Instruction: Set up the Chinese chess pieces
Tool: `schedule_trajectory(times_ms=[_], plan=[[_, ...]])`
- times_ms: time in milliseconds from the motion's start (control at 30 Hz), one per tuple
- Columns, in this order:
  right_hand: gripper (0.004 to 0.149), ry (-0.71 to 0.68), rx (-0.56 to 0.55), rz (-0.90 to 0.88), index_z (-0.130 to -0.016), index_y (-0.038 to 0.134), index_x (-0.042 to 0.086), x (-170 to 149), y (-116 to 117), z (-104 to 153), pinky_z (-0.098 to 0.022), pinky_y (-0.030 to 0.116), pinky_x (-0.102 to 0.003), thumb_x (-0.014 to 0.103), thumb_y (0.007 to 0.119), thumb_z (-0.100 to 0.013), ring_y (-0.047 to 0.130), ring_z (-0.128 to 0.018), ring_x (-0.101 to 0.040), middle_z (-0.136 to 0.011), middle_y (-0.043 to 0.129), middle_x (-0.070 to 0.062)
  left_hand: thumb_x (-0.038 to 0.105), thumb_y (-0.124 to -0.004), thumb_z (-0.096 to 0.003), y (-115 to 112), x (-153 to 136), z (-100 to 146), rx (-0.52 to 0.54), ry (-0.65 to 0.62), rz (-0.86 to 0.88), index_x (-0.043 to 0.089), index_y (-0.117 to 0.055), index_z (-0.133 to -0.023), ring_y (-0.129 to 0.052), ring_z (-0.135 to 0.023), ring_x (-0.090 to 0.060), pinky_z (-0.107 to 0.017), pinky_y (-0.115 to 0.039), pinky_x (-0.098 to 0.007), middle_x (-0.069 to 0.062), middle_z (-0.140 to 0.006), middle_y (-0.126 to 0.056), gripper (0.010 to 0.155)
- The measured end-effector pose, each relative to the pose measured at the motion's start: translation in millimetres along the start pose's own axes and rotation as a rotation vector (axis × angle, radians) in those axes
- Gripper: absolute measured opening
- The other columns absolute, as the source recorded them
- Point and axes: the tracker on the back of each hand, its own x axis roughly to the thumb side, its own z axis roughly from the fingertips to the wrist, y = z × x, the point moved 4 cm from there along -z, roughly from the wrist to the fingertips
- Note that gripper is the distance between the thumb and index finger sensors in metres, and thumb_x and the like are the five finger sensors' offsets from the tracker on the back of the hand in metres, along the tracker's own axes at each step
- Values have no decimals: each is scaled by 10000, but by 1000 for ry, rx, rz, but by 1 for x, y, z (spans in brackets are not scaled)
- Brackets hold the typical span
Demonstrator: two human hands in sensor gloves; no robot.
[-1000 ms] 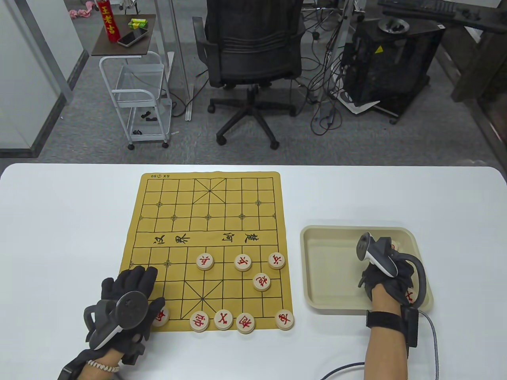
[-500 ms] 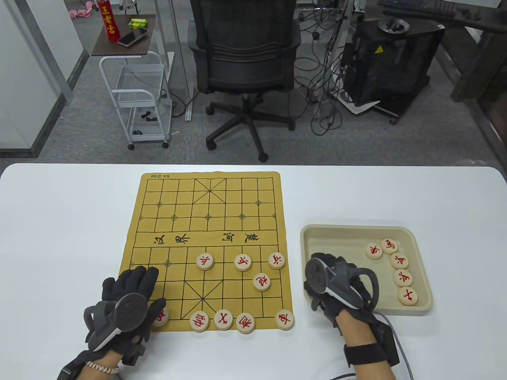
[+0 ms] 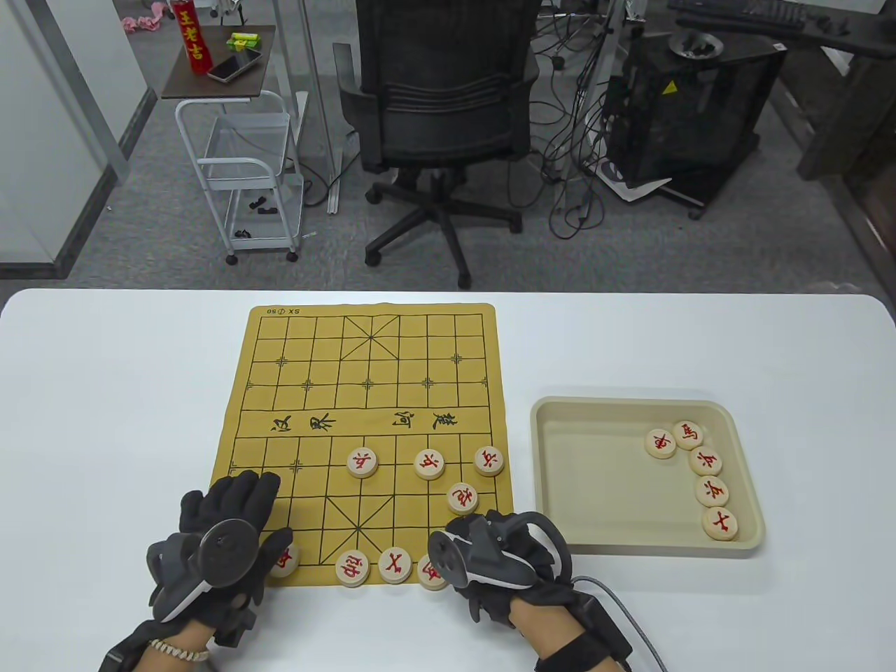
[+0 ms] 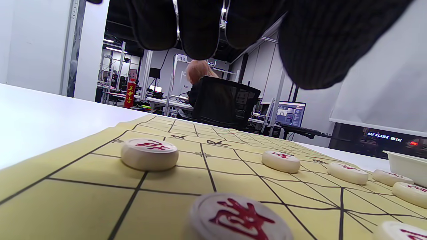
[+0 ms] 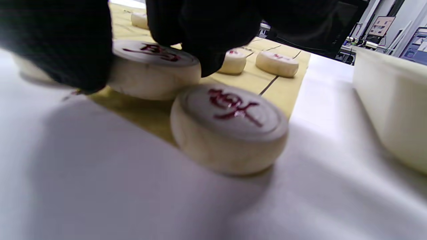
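Note:
The yellow board (image 3: pixel 364 392) holds several pale round pieces with red characters: three in a row (image 3: pixel 429 464), one below them (image 3: pixel 463 498), and more along the near edge (image 3: pixel 395 565). My right hand (image 3: pixel 483 542) is over the board's near right corner. In the right wrist view its fingers (image 5: pixel 206 43) pinch a piece (image 5: pixel 156 75) that stands on the board beside the corner piece (image 5: pixel 230 128). My left hand (image 3: pixel 234 507) lies flat on the near left corner and holds nothing. It partly covers a piece (image 3: pixel 287 558).
A beige tray (image 3: pixel 560 476) stands right of the board with several pieces along its right side (image 3: pixel 707 462). An office chair (image 3: pixel 441 91) and a small cart (image 3: pixel 238 168) stand beyond the table's far edge.
My right hand left the tray with a piece and moved left to the board's near right corner, hiding the corner piece. My left hand stayed put.

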Motion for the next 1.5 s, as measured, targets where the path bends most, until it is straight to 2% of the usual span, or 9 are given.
schedule_trajectory(times_ms=[100, 200, 333, 400, 567, 700, 867, 1300, 1500], plan=[[738, -2, 1, -16, -950, 710, 250, 0, 1, 1, -458, 840, -375, 515, 990, -321, 947, -568, -118, -934, 860, -47, 531, -847, -380, 0, 0, 0, 0, -1, -1, 298, -513, -1079, -632, -1068, -472, -728, -408, -744, -130, -1158, -592, 808], [768, 17, 68, -122, -1011, 669, 261, -17, -6, 7, -528, 802, -400, 507, 972, -349, 905, -712, -167, -1033, 768, -64, 530, -847, -381, 0, 0, 1, 0, 0, -1, 297, -511, -1079, -632, -1069, -471, -727, -409, -744, -130, -1158, -591, 810], [695, 281, -58, -157, -1008, 705, 233, -88, -34, 21, -522, 794, -418, 463, 945, -398, 905, -725, -203, -1039, 765, -92, 531, -847, -381, 0, 0, 1, -1, -1, -4, 297, -510, -1080, -632, -1069, -471, -727, -407, -744, -130, -1158, -591, 810], [695, 505, -22, -85, -1033, 690, 215, -137, -39, 34, -542, 772, -443, 447, 931, -423, 884, -754, -239, -1063, 732, -122, 532, -847, -380, 0, 0, 1, 1, -2, -3, 299, -510, -1079, -633, -1069, -470, -728, -407, -744, -128, -1158, -591, 809], [654, 891, 89, 25, -1019, 730, 175, -239, -18, 69, -538, 765, -464, 421, 922, -444, 884, -749, -271, -1053, 740, -150, 532, -846, -381, 0, 0, 1, 1, -4, -5, 298, -511, -1079, -632, -1070, -470, -728, -407, -744, -128, -1159, -589, 809], [636, 1023, 274, 12, -1011, 752, 161, -280, 20, 91, -545, 758, -475, 433, 902, -456, 876, -758, -284, -1053, 741, -159, 532, -848, -379, 0, 0, 1, 1, -3, -4, 298, -514, -1079, -632, -1070, -472, -728, -406, -745, -131, -1158, -591, 810], [585, 1106, 328, 10, -977, 785, 161, -297, 44, 104, -530, 767, -471, 431, 885, -467, 893, -723, -272, -1022, 779, -151, 530, -848, -380, 0, 0, 1, 0, -1, -6, 299, -515, -1078, -630, -1070, -471, -728, -406, -744, -130, -1159, -590, 807], [564, 1140, 326, -7, -897, 803, 201, -295, 40, 107, -511, 785, -448, 460, 948, -417, 912, -684, -247, -1013, 803, -121, 532, -846, -380, -2, 0, 0, -13, 9, -12, 298, -514, -1078, -632, -1070, -470, -727, -408, -744, -129, -1158, -590, 807], [530, 1132, 294, -41, -840, 811, 244, -295, 36, 111, -463, 822, -404, 474, 968, -389, 947, -589, -166, -942, 873, -80, 531, -847, -379, -1, -1, 0, -15, 13, -12, 297, -514, -1078, -633, -1069, -470, -727, -409, -743, -130, -1157, -592, 809]])
